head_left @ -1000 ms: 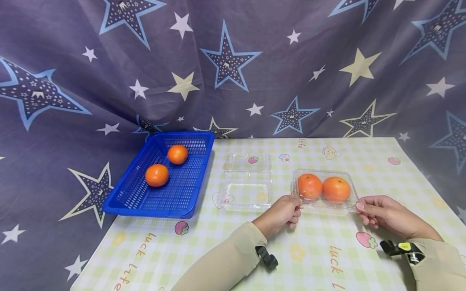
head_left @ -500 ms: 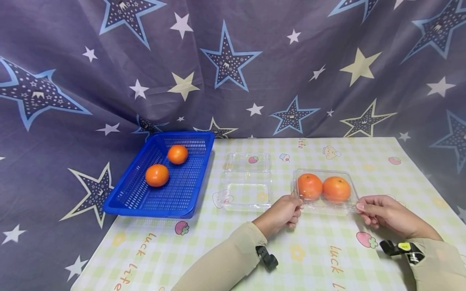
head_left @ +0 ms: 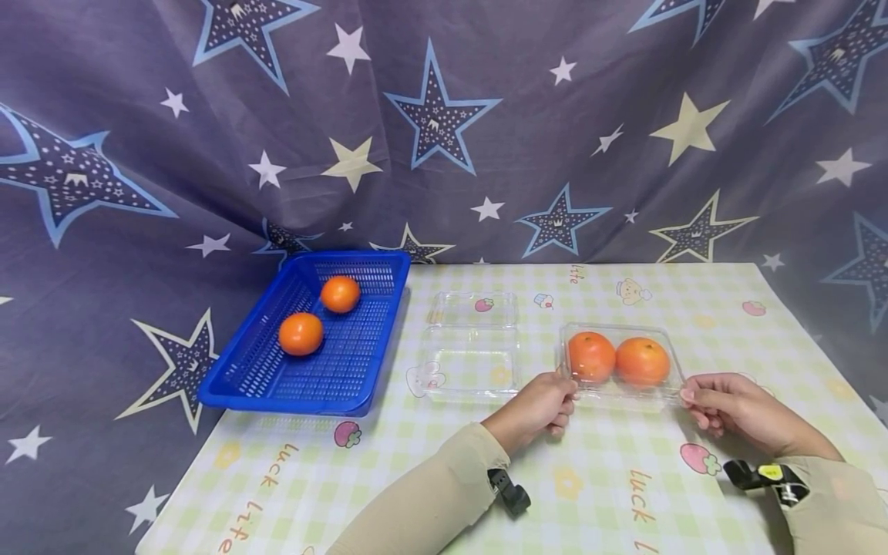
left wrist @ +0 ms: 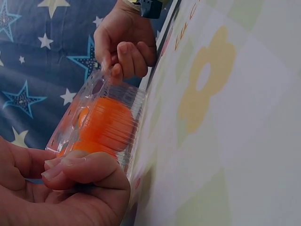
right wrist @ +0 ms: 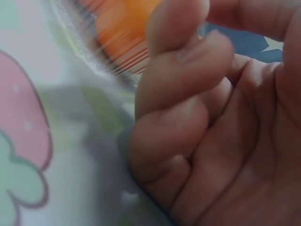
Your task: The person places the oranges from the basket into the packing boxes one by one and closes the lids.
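A lidded clear plastic clamshell box (head_left: 620,393) with two oranges (head_left: 642,362) inside sits at the right of the table. My left hand (head_left: 537,408) pinches its near left corner between thumb and curled fingers. At the near right corner, my right hand (head_left: 738,408) pinches the rim the same way. The left wrist view shows both hands on the box's edge, with the ribbed wall of the box and the oranges (left wrist: 110,122) between them. In the right wrist view, curled fingers (right wrist: 174,122) cover most of the box.
A second clear clamshell (head_left: 472,370) lies unfolded left of my left hand. A blue plastic basket (head_left: 371,362) with two oranges (head_left: 301,334) stands at the left. A star-patterned curtain (head_left: 444,208) hangs behind the checked tablecloth (head_left: 388,478).
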A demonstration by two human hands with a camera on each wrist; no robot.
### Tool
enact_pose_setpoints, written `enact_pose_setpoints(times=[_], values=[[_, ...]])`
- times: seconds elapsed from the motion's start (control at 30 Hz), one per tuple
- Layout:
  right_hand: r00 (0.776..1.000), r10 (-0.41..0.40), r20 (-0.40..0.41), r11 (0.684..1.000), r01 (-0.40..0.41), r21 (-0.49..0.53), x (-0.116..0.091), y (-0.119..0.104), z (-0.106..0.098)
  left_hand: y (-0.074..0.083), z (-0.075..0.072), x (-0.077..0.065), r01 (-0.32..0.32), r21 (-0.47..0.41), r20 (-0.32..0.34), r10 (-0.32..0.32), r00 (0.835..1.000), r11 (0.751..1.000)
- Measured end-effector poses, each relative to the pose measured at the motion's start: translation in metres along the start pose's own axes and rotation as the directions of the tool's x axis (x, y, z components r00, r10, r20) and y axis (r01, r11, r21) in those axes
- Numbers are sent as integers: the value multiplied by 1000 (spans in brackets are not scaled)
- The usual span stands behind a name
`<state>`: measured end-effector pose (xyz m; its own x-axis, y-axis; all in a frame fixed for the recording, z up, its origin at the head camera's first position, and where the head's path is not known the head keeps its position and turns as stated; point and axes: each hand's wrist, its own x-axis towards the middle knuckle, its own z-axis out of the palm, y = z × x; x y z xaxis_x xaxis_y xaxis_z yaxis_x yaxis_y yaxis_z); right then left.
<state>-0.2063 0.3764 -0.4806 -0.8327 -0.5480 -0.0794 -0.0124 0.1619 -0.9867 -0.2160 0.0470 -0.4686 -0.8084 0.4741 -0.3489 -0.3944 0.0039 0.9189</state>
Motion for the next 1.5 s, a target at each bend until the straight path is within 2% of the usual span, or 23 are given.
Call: enact_pose_setpoints(times=[0.47,0.87,1.5], values=[[997,28,-74,999,-31,-42,0,-1,4,-1,1,1,5,7,-8,-5,1000,1000],[999,9,-39,999,-10,-33,1,2,1,-2,0,2,14,-13,-2,-14,1000,1000],[999,-4,-48,999,2,-50,1,-1,3,-2,0,5,-2,-44,-3,1,1000,999]])
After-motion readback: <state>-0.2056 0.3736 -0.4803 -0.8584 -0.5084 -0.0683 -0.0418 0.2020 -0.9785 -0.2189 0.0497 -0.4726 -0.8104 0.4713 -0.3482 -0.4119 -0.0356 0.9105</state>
